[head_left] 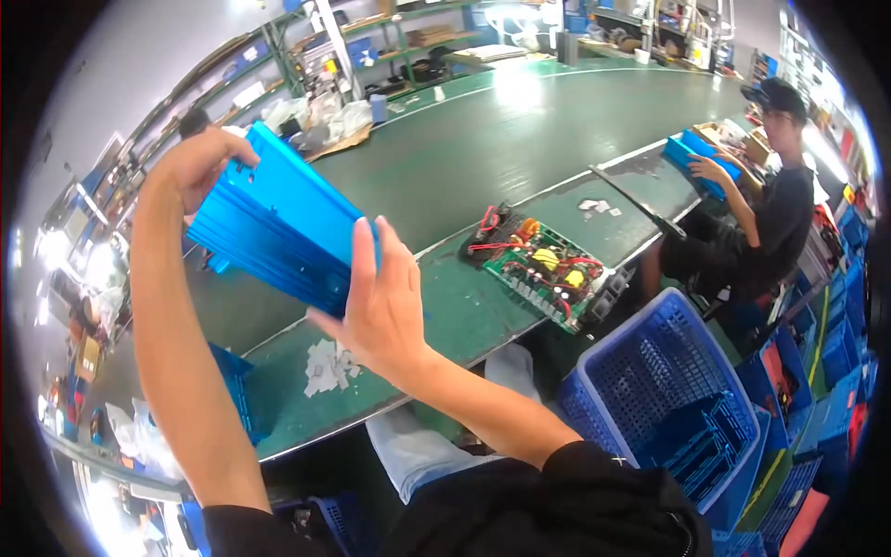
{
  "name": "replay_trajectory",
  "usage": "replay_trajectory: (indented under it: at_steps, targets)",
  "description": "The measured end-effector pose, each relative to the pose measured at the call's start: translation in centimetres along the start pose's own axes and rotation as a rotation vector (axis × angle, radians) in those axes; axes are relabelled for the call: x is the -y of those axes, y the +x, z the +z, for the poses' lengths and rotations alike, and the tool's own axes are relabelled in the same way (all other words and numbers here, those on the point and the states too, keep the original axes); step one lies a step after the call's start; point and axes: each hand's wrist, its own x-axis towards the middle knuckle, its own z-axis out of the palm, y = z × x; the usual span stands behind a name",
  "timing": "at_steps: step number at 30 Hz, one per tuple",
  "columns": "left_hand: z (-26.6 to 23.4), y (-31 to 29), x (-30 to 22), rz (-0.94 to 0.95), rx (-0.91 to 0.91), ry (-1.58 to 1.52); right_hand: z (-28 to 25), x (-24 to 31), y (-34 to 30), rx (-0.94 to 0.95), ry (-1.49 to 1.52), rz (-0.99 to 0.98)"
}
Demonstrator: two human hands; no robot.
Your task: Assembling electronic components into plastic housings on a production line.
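Observation:
A blue ribbed metal housing (288, 218) is held tilted above the bench, left of the middle. My left hand (209, 162) grips its far upper end, fingers bent over the edge beside a small cut-out. At the near lower end, my right hand (380, 306) bears against the housing, its fingers stretched up along the end and its thumb spread below. Part of that end is hidden behind the hand. On the bench to the right lies a green circuit board (548, 274) with yellow-wrapped coils, red wires and black sockets along one edge.
White paper-like scraps (329, 367) lie on the green bench (455, 320) below my hands. A blue plastic crate (650, 371) with blue metal parts stands right of my legs. At the far right, a co-worker (780, 204) handles another blue housing (696, 158).

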Motion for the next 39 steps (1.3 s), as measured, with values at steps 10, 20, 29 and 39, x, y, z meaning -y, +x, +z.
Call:
replay_trajectory:
  at_steps: [10,20,29,39]
  targets:
    - [7.1,-4.1,-3.4,0.450,-0.405,0.312,-7.6,-8.4,4.7,-0.140,0.211,0.403]
    - [21.6,-10.9,12.5,0.003,-0.006,-0.820,-15.9,-10.3,0.8,0.262,0.725,0.964]
    - [26.1,-10.2,21.1,-0.285,0.089,-1.047,-20.2,-16.7,-7.8,-0.304,-0.533,0.805]
    - [29.9,-9.9,22.5,-0.325,-0.064,-0.909,-22.1,-25.0,-9.8,-0.273,0.587,1.583]
